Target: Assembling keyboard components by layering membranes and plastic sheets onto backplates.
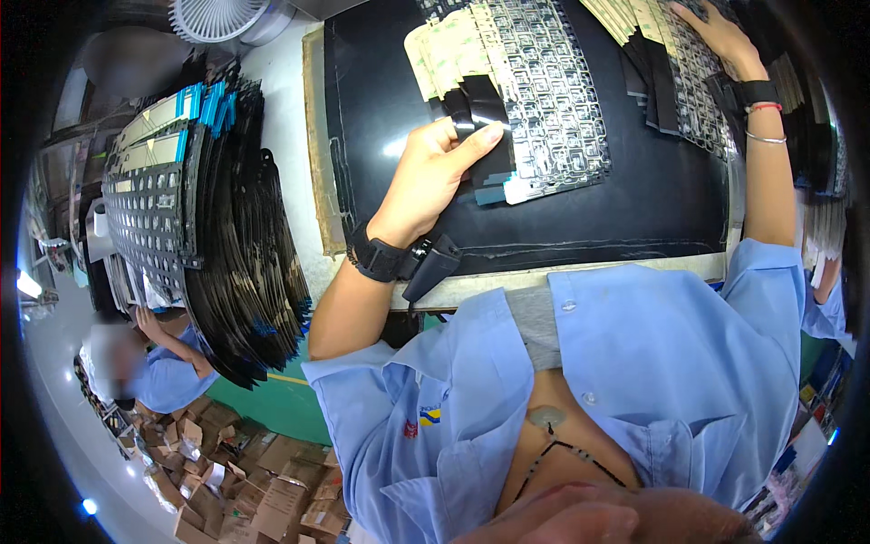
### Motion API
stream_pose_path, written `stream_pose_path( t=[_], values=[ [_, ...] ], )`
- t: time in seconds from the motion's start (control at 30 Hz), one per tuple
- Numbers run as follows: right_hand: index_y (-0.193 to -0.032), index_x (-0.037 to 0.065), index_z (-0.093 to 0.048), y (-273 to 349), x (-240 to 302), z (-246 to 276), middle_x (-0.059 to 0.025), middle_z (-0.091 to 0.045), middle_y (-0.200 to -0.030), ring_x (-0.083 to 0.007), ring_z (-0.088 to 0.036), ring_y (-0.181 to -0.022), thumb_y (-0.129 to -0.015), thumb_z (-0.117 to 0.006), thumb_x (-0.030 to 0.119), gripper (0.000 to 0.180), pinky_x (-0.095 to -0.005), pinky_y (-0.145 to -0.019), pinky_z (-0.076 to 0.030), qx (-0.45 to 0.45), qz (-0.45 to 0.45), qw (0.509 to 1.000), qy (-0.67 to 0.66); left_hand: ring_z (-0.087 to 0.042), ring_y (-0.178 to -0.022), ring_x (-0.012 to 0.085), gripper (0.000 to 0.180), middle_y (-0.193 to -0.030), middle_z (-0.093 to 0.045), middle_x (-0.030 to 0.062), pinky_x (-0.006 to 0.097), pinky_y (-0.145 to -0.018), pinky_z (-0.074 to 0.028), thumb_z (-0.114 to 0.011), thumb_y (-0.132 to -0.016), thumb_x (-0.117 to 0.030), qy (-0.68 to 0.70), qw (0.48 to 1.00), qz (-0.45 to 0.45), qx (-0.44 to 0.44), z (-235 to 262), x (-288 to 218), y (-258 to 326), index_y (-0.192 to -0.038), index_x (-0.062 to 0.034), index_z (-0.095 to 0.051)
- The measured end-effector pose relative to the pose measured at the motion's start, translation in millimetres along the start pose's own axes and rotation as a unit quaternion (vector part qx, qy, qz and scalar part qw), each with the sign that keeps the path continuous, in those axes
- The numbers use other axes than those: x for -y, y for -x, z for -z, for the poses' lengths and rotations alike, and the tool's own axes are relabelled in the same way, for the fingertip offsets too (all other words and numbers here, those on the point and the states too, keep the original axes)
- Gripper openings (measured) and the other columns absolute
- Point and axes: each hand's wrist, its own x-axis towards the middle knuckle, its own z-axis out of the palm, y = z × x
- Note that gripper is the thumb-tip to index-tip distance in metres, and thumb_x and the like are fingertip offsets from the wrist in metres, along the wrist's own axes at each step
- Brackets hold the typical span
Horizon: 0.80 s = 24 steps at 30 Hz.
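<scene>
A patterned sheet of small square key-like frames (pixel 555 100) lies on the black work mat, with a cream backing piece (pixel 458 50) along its left side. My left hand (pixel 426 177) is closed at that side, thumb and fingers pinching a glossy black film strip (pixel 485 95). Below the thumb, a blue tab (pixel 494 193) sticks out at the sheet's near corner. Farther right, my right hand (pixel 720 41) rests with fingers stretched out on a fanned stack of similar sheets (pixel 693 82), which also has cream and black strips at its left. Its fingertips reach the view's upper edge.
A tall stack of black punched sheets (pixel 245 218) with blue tabs stands left of the mat (pixel 634 213). A white fan-like round grille (pixel 217 16) is at the upper left. Cardboard boxes (pixel 272 494) cover the floor at lower left, near a co-worker in blue (pixel 172 376).
</scene>
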Motion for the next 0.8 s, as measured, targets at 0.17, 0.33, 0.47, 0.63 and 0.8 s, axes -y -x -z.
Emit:
stream_pose_path(
  t=[0.17,0.33,0.47,0.63,0.8],
  values=[
    [-0.132,0.004,-0.045,-2,5,2,-0.0248,-0.062,-0.11,-0.0389,-0.059,-0.104,-0.079,-0.061,0.051,0.073,-0.0429,-0.091,-0.046,-0.024,0.046,0.999,-0.008,-0.062,-0.078,0.0066,0.023,-0.094,-0.067,0.0038,0.022,-0.068,-0.051,-0.06,-0.092,-0.018,0.015,1.0,0.002,-0.002,-2,-2,2,-0.107,-0.0004,-0.062],
    [-0.132,0.004,-0.046,-2,3,1,-0.0246,-0.062,-0.11,-0.039,-0.059,-0.103,-0.08,-0.061,0.05,0.071,-0.0427,-0.091,-0.046,-0.053,0.089,0.994,-0.015,-0.062,-0.076,0.006,0.022,-0.092,-0.067,0.0026,0.021,-0.066,-0.051,-0.06,-0.092,-0.018,0.007,1.0,0.002,-0.004,-3,-4,1,-0.107,-0.0012,-0.062],
    [-0.131,0.003,-0.047,0,5,4,-0.0244,-0.061,-0.11,-0.039,-0.059,-0.102,-0.081,-0.062,0.048,0.069,-0.0425,-0.091,-0.046,-0.078,0.129,0.988,-0.022,-0.061,-0.075,0.0059,0.021,-0.091,-0.066,0.0019,0.02,-0.066,-0.051,-0.06,-0.092,-0.018,0.018,1.0,-0.001,-0.005,-6,-5,2,-0.106,-0.0017,-0.063],
    [-0.117,0.001,-0.057,50,53,43,-0.0178,-0.065,-0.101,-0.0232,-0.064,-0.091,-0.084,-0.066,0.029,0.044,-0.0322,-0.081,-0.05,0.009,0.25,0.922,-0.296,-0.059,-0.07,0.0032,0.02,-0.088,-0.066,0.0,0.017,-0.061,-0.048,-0.061,-0.092,-0.018,-0.009,1.0,0.006,-0.006,-8,-6,-2,-0.105,-0.0024,-0.064],
    [-0.116,0.002,-0.056,104,96,19,-0.026,-0.048,-0.119,-0.0447,-0.042,-0.115,-0.082,-0.065,0.033,0.047,-0.0534,-0.105,-0.024,-0.146,0.437,0.879,-0.121,-0.058,-0.069,0.0026,0.021,-0.088,-0.066,-0.0002,0.017,-0.06,-0.047,-0.061,-0.092,-0.02,0.031,0.999,0.016,-0.017,-7,-10,4,-0.104,-0.0027,-0.064]
  ],
)
